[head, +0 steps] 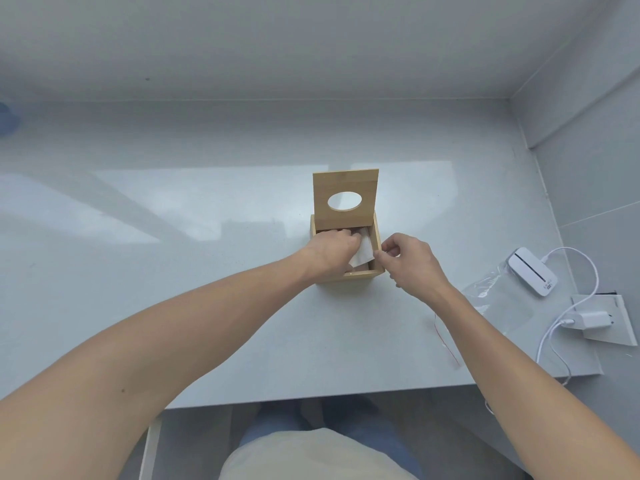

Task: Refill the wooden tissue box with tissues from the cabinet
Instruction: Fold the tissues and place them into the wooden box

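Note:
The wooden tissue box [360,276] stands on the white counter, its lid [346,188] with an oval hole swung up and back. White tissues [364,251] show inside and rise at a tilt over the right part of the box. My left hand [330,252] reaches into the box from the left and presses on the tissues. At the box's right wall, my right hand [408,259] pinches the tissues' raised corner between thumb and forefinger. The bottom of the box is hidden.
A clear plastic wrapper [495,299] lies right of the box. Beyond it sit a white device [531,271], its cable [568,327] and a plugged charger [594,321] on a wall socket. A thin red thread [446,337] lies near the counter's front edge [311,398].

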